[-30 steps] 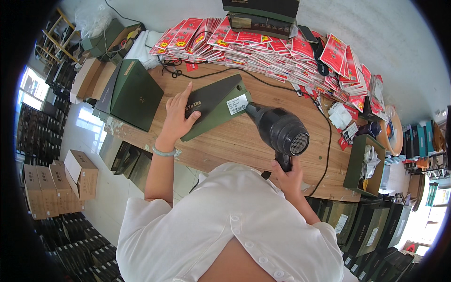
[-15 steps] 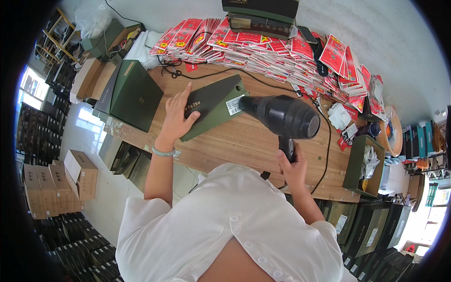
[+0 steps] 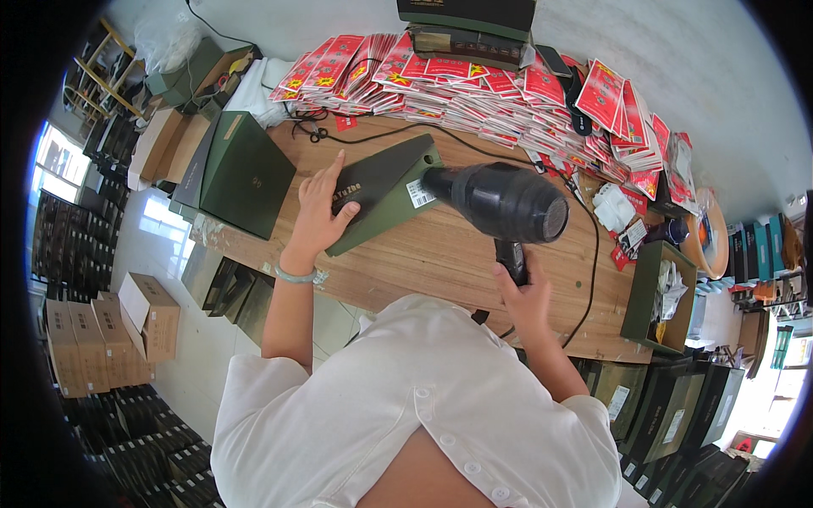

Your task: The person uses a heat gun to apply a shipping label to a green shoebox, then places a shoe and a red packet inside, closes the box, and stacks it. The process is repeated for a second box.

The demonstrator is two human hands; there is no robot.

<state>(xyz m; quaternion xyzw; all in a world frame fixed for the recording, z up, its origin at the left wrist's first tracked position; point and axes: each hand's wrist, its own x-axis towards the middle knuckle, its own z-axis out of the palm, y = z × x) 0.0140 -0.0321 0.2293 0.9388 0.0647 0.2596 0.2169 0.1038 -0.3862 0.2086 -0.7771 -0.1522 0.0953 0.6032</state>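
My right hand (image 3: 527, 296) is wrapped round the handle of a black hair dryer (image 3: 508, 201). Its nozzle points left, over the white barcode label (image 3: 418, 194) on the side of a dark green shoebox (image 3: 388, 210). The nozzle hides part of the label's right edge. My left hand (image 3: 320, 203), with a pale bangle at the wrist, lies spread on the box's dark lid at its left end, fingers stretched out. The box stands at a slant on the wooden table (image 3: 406, 275).
A larger green box (image 3: 247, 176) stands at the left. Red printed packets (image 3: 474, 102) are heaped along the wall. A black cord (image 3: 591, 279) runs across the table's right side. An open green box (image 3: 660, 296) with plastic bags stands at the right edge. Scissors (image 3: 317, 134) lie behind.
The hair dryer has shifted slightly left and up, its nozzle now nearer the box's upper right corner. My left hand and the shoebox have stayed in place.
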